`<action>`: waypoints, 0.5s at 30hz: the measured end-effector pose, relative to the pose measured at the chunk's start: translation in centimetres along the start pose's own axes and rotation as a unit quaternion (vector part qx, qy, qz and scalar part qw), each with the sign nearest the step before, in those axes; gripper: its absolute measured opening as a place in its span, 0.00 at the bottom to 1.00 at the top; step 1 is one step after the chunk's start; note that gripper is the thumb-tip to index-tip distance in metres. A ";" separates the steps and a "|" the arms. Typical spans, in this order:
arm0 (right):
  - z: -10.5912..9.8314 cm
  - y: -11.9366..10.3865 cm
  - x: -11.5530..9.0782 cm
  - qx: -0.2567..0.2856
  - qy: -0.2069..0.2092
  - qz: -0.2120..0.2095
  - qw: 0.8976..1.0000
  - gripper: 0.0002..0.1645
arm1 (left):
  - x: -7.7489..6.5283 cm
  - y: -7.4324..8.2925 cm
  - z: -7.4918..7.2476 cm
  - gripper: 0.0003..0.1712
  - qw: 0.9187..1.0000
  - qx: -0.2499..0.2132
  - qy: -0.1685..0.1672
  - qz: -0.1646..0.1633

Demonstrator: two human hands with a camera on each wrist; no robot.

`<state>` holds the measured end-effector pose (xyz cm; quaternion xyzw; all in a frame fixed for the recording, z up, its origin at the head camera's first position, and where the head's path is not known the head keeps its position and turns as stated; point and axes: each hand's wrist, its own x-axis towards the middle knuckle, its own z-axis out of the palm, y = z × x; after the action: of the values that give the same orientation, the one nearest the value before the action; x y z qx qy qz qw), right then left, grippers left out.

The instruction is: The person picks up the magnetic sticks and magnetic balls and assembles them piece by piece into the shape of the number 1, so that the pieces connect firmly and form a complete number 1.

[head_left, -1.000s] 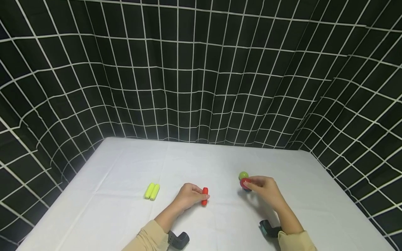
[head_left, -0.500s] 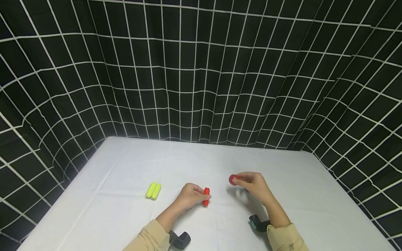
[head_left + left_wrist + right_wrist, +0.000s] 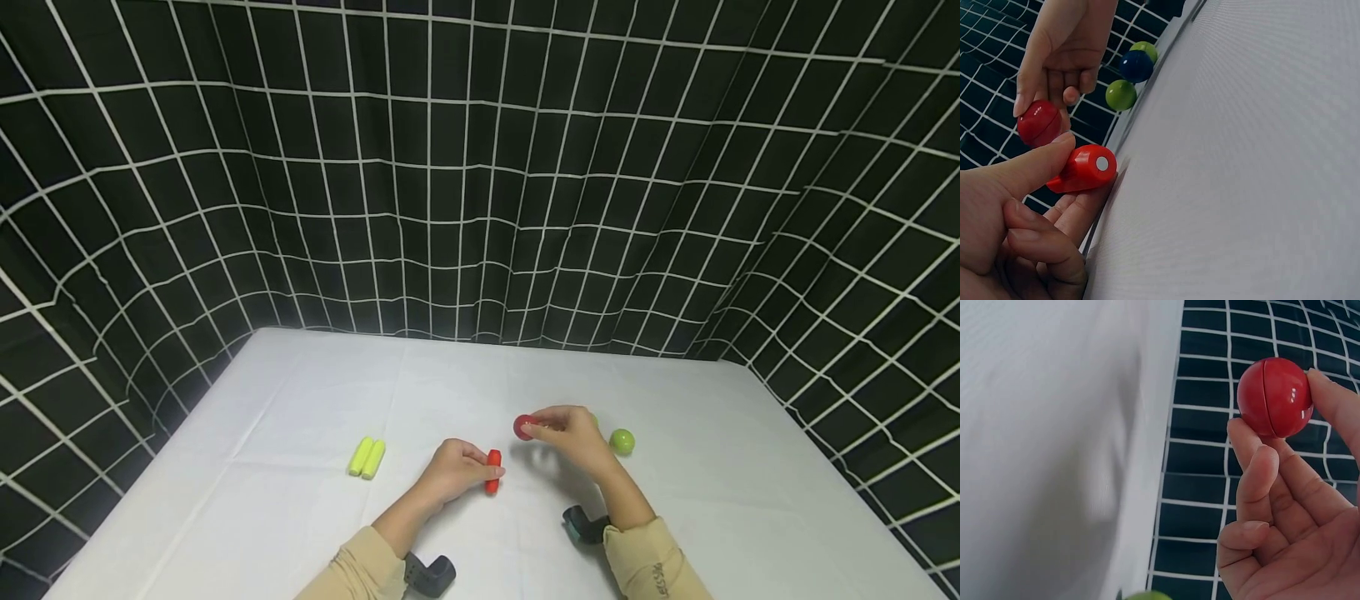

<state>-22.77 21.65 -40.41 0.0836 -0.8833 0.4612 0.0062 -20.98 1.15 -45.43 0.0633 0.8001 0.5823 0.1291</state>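
In the head view my left hand (image 3: 453,468) is near the table's middle. It pinches a short red plastic rod (image 3: 493,457) between thumb and fingers; the left wrist view shows the rod's end (image 3: 1102,163) with a pale round dot. To the right and a little farther back, my right hand (image 3: 573,435) holds a glossy red ball (image 3: 523,427) at its fingertips. A seam runs round this ball in the right wrist view (image 3: 1275,397). The ball is up off the tabletop, apart from the rod. Some of the right hand's other fingers curl loosely beneath it.
A green ball (image 3: 622,442) lies right of my right hand. Behind that hand another green ball (image 3: 595,420) is mostly hidden. A blue ball (image 3: 1136,66) shows between them in the left wrist view. Two yellow rods (image 3: 367,457) lie side by side on the left.
My right hand has carried the red ball leftward, away from the other balls and closer to the red rod. The left hand with the rod has stayed nearly still.
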 end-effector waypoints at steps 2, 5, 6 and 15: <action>0.3 -0.1 0.2 0.000 -0.003 -0.002 1.000 0.20 | 0.0 0.0 0.0 0.16 1.000 0.002 0.002 0.000; 0.7 -0.2 0.4 0.002 -0.008 0.002 1.000 0.20 | 0.0 -0.1 0.1 0.15 1.000 0.002 0.004 0.003; 0.8 -0.3 0.5 0.004 -0.008 0.005 1.000 0.19 | 0.0 -0.1 0.1 0.15 1.000 0.002 0.004 0.004; 1.9 -0.5 1.0 0.012 -0.024 -0.022 0.999 0.19 | 0.1 -0.1 -0.1 0.15 1.000 -0.008 -0.007 0.019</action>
<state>-23.51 19.63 -40.99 0.1143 -0.8756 0.4693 -0.0061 -21.07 1.06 -45.46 0.0812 0.7930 0.5909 0.1240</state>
